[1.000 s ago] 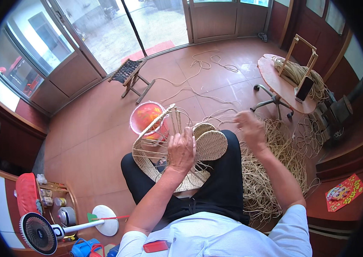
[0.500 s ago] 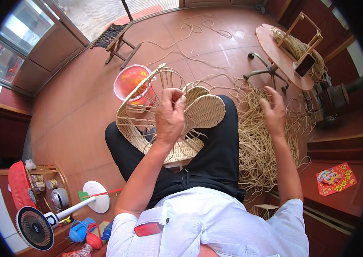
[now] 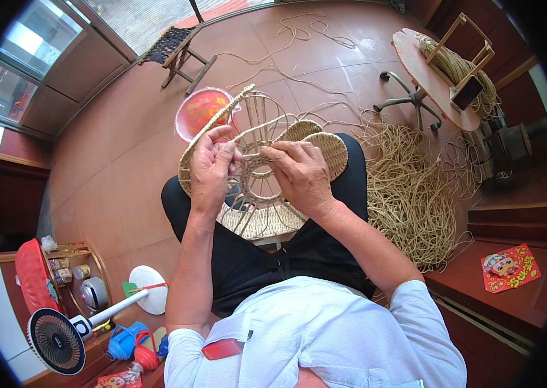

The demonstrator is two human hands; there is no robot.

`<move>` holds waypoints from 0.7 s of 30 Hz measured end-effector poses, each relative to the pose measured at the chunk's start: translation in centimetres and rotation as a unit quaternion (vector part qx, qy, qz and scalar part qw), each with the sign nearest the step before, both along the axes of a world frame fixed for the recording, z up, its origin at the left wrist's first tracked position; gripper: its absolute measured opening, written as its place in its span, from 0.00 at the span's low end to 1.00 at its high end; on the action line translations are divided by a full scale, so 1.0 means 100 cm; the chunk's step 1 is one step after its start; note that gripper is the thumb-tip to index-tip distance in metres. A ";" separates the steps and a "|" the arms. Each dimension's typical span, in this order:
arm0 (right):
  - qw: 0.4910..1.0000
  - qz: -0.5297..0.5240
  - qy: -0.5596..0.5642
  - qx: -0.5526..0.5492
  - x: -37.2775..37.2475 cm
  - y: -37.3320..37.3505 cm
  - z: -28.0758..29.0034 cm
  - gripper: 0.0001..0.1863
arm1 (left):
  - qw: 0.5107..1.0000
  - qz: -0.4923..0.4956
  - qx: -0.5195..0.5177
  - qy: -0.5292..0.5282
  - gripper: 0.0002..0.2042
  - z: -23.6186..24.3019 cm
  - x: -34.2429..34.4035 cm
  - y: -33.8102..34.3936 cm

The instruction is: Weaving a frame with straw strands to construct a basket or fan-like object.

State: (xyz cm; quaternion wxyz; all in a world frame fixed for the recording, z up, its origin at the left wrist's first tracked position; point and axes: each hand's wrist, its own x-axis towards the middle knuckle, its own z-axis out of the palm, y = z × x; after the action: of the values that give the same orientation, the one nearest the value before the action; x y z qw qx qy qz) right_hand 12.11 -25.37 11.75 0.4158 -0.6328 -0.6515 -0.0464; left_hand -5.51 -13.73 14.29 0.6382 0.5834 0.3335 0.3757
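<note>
the woven straw piece [image 3: 262, 224] is resting across the lap, curved band bowing round the left and near sides, open ring [image 3: 267, 199] sitting inside it, spokes [image 3: 262, 129] running off the ring. two oval panels [image 3: 328, 152] are sitting by the right thigh.

left hand [image 3: 212, 165] is pinching with thumb and fingertips, just inside the band; right hand [image 3: 299, 171] is pinching over the ring, in front of the panels. both seem to be gripping the same thin strand [image 3: 252, 155], stretched between them; exact finger contact is too small to read.

step looks like working that strand into the ring area. i'd be pulling evenly from both sides, not yanking one end: too much pull is likely bending the ring out of round. i'd also be picking spokes one by one and seating each pass snug before moving on. cord pile [image 3: 409, 200] is lying in a tangle on the floor at right, so i'd be watching for snags when drawing slack.
</note>
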 end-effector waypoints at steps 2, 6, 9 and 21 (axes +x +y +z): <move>0.999 -0.009 -0.044 -0.029 -0.003 -0.002 -0.002 0.22 | 1.000 0.008 0.015 0.006 0.16 0.013 0.004 0.005; 0.993 -0.015 -0.102 -0.056 -0.011 -0.008 0.000 0.28 | 0.998 -0.040 0.053 -0.010 0.14 0.031 0.034 0.019; 0.984 -0.043 -0.158 -0.075 -0.021 -0.007 0.000 0.33 | 0.988 -0.104 0.110 0.025 0.11 0.019 0.050 0.028; 0.992 -0.028 -0.088 -0.091 -0.013 -0.003 0.002 0.32 | 0.935 0.008 0.264 0.236 0.09 0.008 0.049 0.002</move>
State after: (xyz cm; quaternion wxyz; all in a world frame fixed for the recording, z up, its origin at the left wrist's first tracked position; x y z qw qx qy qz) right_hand 10.81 -25.67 11.92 0.2964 -0.6790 -0.6694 -0.0541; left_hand -0.63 -13.55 15.05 0.3610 0.7999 0.3683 0.3070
